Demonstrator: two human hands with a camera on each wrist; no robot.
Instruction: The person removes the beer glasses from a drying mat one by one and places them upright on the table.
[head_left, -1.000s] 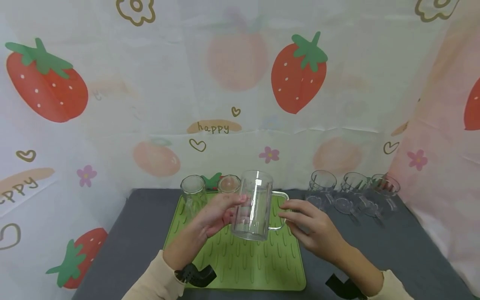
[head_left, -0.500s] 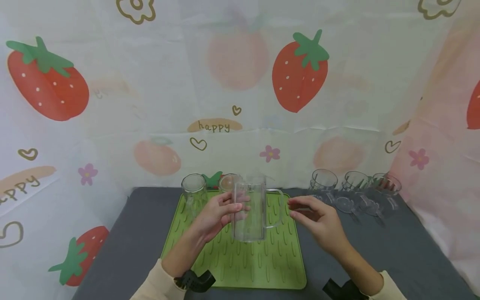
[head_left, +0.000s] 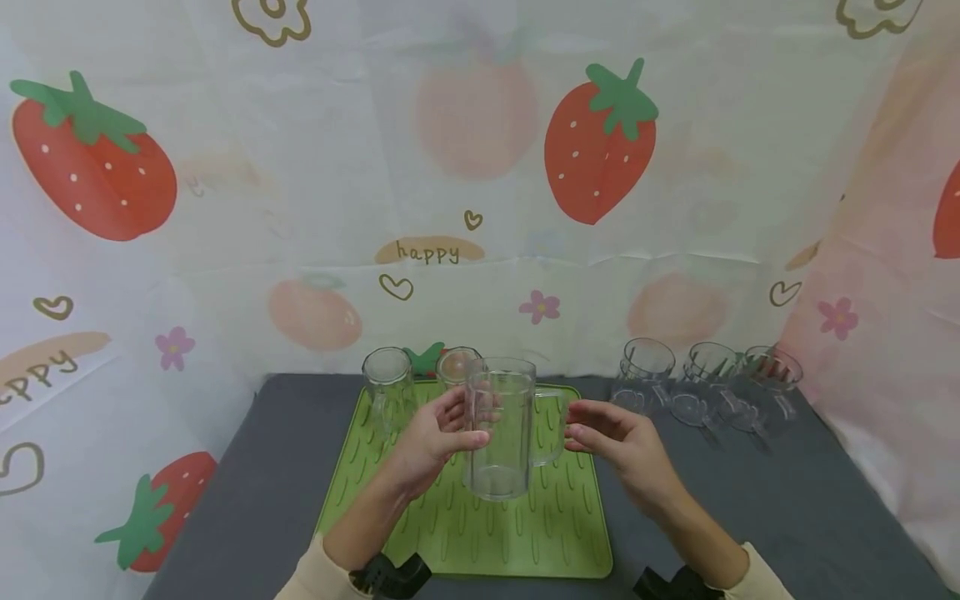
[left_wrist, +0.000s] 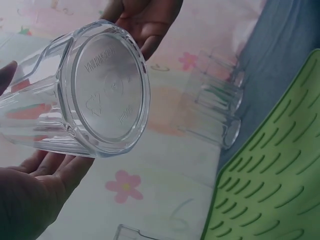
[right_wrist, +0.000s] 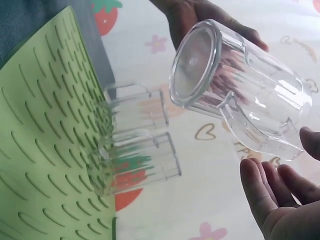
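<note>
Above the green mat (head_left: pixel 517 546), in the head view, the left hand (head_left: pixel 433 442) wraps around the side of a see-through mug (head_left: pixel 507 429), and the right hand (head_left: pixel 630 446) is next to it, half open. Two mugs (head_left: pixel 388 379) stand at the mat's back, three mugs (head_left: pixel 711 379) past its right edge, so room looks best in front. The left wrist view shows the round bottom (left_wrist: pixel 112 87), up off the mat. The right wrist view shows the handle (right_wrist: pixel 260 141) by the right fingertips (right_wrist: pixel 250 172), which squeeze nothing; I can't tell if they touch. This looks like the holding-up step; the next move may need a gentle handle grip
</note>
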